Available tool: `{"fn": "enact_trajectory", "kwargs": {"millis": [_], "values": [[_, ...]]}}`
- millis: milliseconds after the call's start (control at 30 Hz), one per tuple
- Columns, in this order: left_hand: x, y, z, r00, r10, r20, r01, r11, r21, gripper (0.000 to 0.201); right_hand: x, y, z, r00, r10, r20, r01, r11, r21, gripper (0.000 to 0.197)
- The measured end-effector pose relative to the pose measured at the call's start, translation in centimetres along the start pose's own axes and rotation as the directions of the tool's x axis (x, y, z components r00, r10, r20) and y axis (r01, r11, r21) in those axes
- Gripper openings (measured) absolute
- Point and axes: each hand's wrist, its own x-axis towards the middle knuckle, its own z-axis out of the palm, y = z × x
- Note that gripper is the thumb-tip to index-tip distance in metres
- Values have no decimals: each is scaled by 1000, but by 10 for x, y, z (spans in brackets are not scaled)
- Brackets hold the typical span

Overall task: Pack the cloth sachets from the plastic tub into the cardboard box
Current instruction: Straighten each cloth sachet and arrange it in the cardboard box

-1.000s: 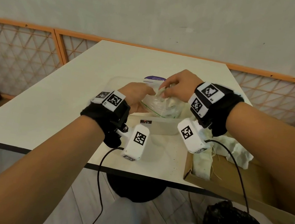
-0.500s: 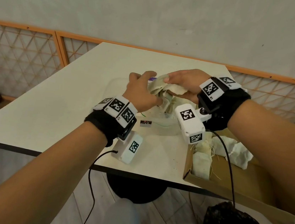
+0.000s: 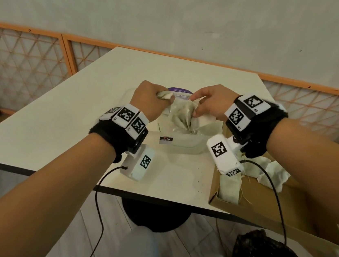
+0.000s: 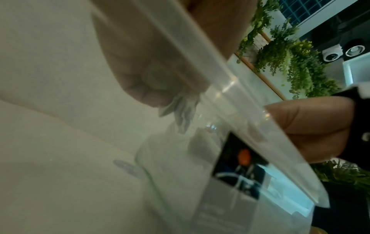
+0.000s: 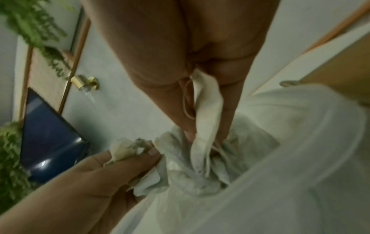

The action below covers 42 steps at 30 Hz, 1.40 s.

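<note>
Dim, soft, even light, with faint shadows. Head view is sharp but bends at its edges; both wrist views are blurred, greenish and murky.

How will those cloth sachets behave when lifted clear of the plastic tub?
Probably floppy: the cloth sachets sag and crumple between the left hand and right hand. Likely light, since a pinch by the right fingers holds one. Their loose strings may snag neighbours, so several could come up from the plastic tub together.
</note>
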Motion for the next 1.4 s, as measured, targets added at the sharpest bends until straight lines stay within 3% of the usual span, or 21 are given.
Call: {"fn": "enact_trajectory", "kwargs": {"millis": [133,200,300,367,467,567,700,833,967,1033,1133,1233,1400], "values": [[0,6,-3,988,123,-92,-124,992,-2,20,3,-2,-1,999,46,5,-46,977,206,24],[0,10,-4,993,90,-74,-91,996,-12,17,5,-3,-1,998,59,30,-65,965,254,22],[-1,12,1,999,-10,47,12,998,-56,13,9,-4,-2,996,64,62,-81,945,317,21],[-5,14,5,990,-71,118,78,995,-55,28,11,-4,-1,994,52,92,-79,944,320,20],[-6,17,8,973,-102,207,77,989,125,45,9,-6,1,989,63,131,-110,914,391,21],[-6,18,12,963,-84,255,-4,944,329,34,6,-5,1,985,65,157,-142,825,548,25],[-9,14,10,964,-106,244,12,934,357,19,0,2,-3,988,-6,151,-54,919,390,36],[-10,14,-1,951,-186,246,170,982,85,13,-6,3,3,991,-11,137,-11,987,161,31],[-10,14,-10,939,-273,209,311,934,-175,13,-11,-1,10,985,-37,169,28,998,51,46],[-12,15,-16,926,-308,221,371,854,-365,9,-11,-5,10,988,-54,148,49,998,35,55],[-17,19,-24,901,-316,296,433,649,-626,5,-9,-10,7,988,-72,133,63,996,70,60],[-21,24,-29,895,-278,350,445,482,-755,8,-6,-10,10,991,-48,125,39,997,68,64],[-32,27,-30,904,-207,375,428,396,-813,22,-2,-2,13,992,-35,118,30,999,46,50]]}}
